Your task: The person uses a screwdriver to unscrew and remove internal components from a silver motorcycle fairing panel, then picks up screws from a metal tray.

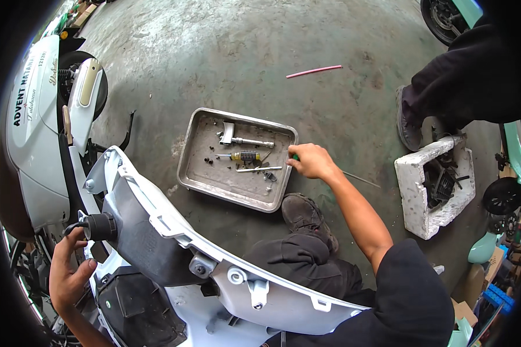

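Note:
My right hand [311, 162] is closed at the right rim of a grey metal tray [211, 194], around a screwdriver with a green handle [296, 157]. Its long thin shaft [362, 179] seems to stick out to the right. In the tray lie a yellow-and-black screwdriver [246, 156], a silver socket tool [249, 141], a thin silver rod [259, 169] and several small dark screws [208, 161]. My left hand [69, 274], thumb and fingers apart, is beside a black cylindrical part [101, 226] with a black cable, on a white scooter body panel [173, 225].
A white scooter [40, 133] stands at the left. At the right, a worn white foam box [414, 196] holds black parts, near another person's leg [446, 81]. A pink tube [314, 72] lies on the concrete floor. Cartons and pale green parts line the right edge.

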`<state>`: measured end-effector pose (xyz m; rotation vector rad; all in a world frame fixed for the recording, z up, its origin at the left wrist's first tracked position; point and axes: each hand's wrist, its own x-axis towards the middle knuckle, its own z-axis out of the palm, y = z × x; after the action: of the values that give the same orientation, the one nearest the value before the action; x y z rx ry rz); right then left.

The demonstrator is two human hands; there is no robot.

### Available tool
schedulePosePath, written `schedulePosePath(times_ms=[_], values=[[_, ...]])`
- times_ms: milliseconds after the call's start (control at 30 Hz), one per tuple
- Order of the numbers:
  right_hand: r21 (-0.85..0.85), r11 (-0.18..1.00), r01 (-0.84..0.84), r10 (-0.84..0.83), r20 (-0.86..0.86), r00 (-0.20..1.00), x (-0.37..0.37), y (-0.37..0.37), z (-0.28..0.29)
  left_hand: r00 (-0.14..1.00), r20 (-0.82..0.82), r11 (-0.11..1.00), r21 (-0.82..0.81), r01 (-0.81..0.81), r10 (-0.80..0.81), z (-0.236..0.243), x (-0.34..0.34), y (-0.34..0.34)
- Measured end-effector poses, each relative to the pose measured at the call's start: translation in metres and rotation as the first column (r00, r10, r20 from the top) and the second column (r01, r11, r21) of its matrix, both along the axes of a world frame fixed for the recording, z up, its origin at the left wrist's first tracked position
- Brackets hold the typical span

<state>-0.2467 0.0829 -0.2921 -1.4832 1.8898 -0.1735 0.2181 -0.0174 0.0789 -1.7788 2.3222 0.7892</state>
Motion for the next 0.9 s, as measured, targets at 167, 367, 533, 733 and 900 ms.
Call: schedulePosePath(times_ms=[167,367,533,733,900], values=[[-0.021,0.957,-0.289,0.29,0.007,0.957,0.065,0.002,-0.04,0.993,-0.107,0.998,0.045,-0.05,0.055,-0.019,0.041,-0.007],[-0.066,0.943,-0.327,0.315,-0.146,0.938,0.095,-0.009,-0.078,0.99,0.131,0.984,0.175,0.023,-0.046,-0.019,-0.004,-0.002],[-0.201,0.973,-0.115,0.067,-0.228,0.971,0.082,-0.024,-0.077,0.982,0.18,0.992,0.127,0.026,-0.048,-0.016,-0.005,0.012],[-0.176,0.947,-0.268,0.233,-0.196,0.952,0.085,-0.037,-0.09,0.941,0.338,0.995,0.095,-0.022,-0.012,-0.018,0.003,0.026],[-0.214,0.933,-0.289,0.233,-0.254,0.939,0.098,-0.041,-0.103,0.926,0.354,0.986,0.146,0.085,-0.132,-0.022,-0.022,0.024]])
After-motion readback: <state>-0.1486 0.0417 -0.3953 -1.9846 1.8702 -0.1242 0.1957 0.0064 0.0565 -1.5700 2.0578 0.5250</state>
